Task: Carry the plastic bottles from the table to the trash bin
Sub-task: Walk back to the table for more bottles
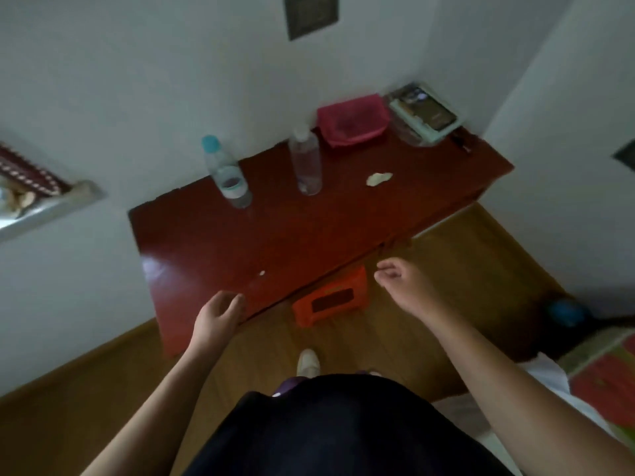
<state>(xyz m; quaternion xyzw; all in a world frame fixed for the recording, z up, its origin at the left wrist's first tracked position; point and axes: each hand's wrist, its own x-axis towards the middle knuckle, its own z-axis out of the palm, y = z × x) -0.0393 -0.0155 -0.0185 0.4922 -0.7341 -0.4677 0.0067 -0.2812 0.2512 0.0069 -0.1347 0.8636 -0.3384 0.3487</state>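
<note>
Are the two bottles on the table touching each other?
Apart. The head view shows a strip of bare red table between the blue-capped bottle and the clear bottle.

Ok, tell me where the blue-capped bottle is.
Head view: the blue-capped bottle stands on the red table, far side by the wall, left of the clear bottle.

pink pouch upper right of centre; blurred flat stack just right of it; crumpled tissue below pouch; blue object far right, on floor.
</note>
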